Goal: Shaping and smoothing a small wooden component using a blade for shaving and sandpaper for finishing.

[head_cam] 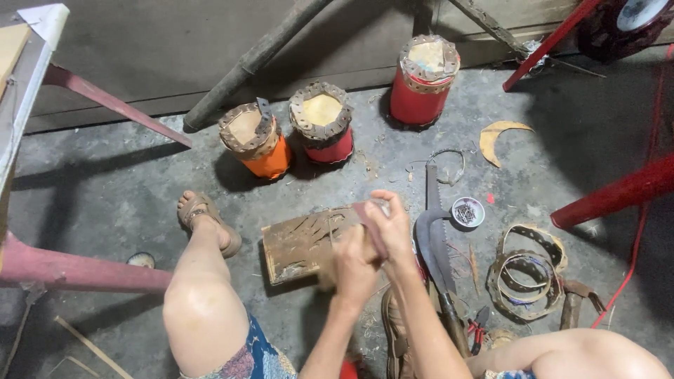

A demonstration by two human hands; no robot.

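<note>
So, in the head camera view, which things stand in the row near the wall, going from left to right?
Orange drum → small red drum → taller red drum → crescent-shaped cut piece lying on the floor.

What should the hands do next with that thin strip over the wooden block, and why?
Probably lower the thin dark strip flat onto the scarred wooden block. The right hand pinches its upper end and the left hand its lower end, so it seems lifted just above the block, where it would lie steadier.

Scored wooden block [303,244], flat on concrete floor
</note>
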